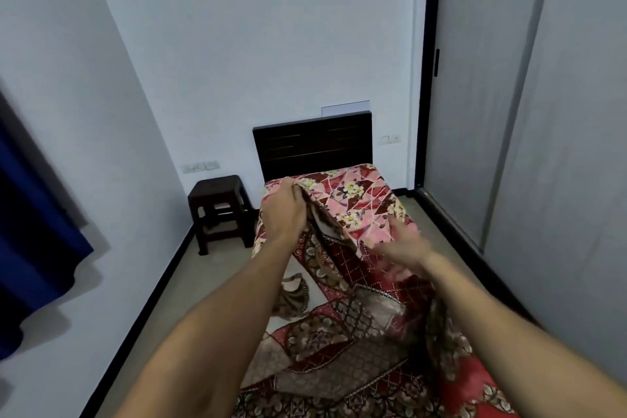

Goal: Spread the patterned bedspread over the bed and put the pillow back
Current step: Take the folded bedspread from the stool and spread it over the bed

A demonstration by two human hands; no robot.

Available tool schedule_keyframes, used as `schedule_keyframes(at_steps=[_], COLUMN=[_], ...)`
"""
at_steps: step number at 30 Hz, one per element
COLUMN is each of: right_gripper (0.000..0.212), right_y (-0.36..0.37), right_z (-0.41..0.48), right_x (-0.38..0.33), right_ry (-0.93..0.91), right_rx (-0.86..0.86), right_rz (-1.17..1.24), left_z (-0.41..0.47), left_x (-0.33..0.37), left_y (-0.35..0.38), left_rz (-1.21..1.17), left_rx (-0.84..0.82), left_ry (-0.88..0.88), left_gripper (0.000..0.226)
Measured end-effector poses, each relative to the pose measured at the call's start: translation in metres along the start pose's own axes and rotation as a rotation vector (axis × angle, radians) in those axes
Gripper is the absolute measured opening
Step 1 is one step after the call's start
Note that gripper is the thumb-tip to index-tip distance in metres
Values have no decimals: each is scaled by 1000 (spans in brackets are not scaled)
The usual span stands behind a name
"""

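In a white-walled room, one bed [359, 180] with a dark headboard [312, 142] and one stool [220, 210] beside it carries the bedspread [339, 332], its edge pinched in the left hand [283, 210]'s closed grip; the blurred right hand [403, 248]'s grip cannot be told.

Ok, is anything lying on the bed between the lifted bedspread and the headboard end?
Nothing visible. The left hand grips the bedspread; the blurred right hand is beside it. Beyond them the pink floral sheet runs bare to the headboard. No pillow is in view.
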State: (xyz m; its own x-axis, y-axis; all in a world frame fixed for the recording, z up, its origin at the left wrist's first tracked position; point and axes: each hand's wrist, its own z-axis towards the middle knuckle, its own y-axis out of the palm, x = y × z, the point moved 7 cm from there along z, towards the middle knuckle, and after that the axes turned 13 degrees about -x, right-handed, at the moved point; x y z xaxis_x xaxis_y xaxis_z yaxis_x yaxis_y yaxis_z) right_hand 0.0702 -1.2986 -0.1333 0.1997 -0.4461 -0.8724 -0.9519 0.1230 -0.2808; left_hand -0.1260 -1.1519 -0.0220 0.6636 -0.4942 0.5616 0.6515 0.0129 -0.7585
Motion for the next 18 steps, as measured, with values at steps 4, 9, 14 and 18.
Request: schedule_keyframes(at_steps=[4,9,14,18], right_gripper=[77,29,23,32], right_y=[58,35,-23,-67], right_z=[20,30,14,-7], right_x=[-9,12,-7,-90], right_ry=[-42,49,-11,-161], right_rx=[-61,205,370,510], right_rz=[-142,-142,-102,-152], left_z=[-4,-9,-10,-4], left_x=[23,15,-27,-35], left_y=[0,-13,-26,-29], left_rz=[19,30,311,470], left_rx=[27,102,98,49], left_ry=[81,62,110,54], left_gripper=[26,25,23,9])
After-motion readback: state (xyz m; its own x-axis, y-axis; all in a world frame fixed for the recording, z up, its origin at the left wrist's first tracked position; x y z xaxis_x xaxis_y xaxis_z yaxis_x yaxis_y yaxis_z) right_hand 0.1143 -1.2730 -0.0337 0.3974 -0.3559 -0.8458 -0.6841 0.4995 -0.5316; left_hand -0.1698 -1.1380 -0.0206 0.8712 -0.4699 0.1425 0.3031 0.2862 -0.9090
